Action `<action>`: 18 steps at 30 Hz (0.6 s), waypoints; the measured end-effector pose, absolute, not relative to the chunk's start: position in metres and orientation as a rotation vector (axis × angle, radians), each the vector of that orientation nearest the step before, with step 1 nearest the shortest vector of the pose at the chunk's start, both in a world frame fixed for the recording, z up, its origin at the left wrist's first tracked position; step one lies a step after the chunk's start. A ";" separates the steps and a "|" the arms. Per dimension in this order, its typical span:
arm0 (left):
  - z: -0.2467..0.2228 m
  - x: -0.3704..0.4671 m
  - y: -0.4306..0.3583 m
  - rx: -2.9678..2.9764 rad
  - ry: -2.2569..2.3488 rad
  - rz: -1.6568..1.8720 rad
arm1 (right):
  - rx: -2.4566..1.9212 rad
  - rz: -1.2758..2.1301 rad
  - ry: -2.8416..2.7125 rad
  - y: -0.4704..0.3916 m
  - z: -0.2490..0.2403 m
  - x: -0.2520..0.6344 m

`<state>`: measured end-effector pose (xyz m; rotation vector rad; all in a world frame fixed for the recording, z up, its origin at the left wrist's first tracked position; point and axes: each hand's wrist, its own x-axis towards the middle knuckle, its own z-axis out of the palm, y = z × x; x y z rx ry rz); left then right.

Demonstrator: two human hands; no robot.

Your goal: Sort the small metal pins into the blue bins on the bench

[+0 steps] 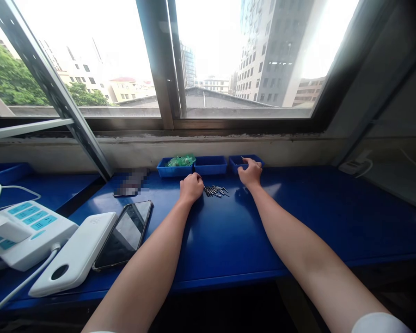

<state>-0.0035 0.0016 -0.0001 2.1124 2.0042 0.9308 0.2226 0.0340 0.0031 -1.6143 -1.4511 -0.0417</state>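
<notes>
A small pile of thin, dark, metallic pieces like screws or bits (216,191) lies on the blue tabletop (225,240). My left hand (192,187) rests at the pile's left edge with its fingers curled together; whatever is in them is hidden. Over the right blue bin (259,161), my right hand (251,173) has its fingers bent in a pinch. A tiny thing seems to show at the fingertips, too small to name. Beside that bin stands a middle blue bin (211,172), and left of it a blue bin (175,172) holding green, crinkled plastic-like material (180,160).
To the left lie a black phone (126,236), a white power bank (74,254) and a white power strip (31,231) with cables. A blurred dark item (131,182) sits behind the phone. A metal shelf post (86,143) rises at the left; a window stands behind.
</notes>
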 end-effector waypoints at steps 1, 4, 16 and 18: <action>0.000 -0.003 0.002 2.112 2.005 0.926 | -1.658 -0.024 -1.449 0.036 0.003 0.226; 0.001 -0.003 0.002 2.111 2.005 0.917 | -1.758 0.070 -1.500 0.042 0.000 0.234; -0.006 -0.006 0.006 1.977 2.133 0.875 | -2.066 0.179 -1.563 0.042 -0.006 0.235; -0.007 -0.008 0.009 1.907 2.165 0.867 | -2.078 0.220 -1.601 0.042 -0.005 0.232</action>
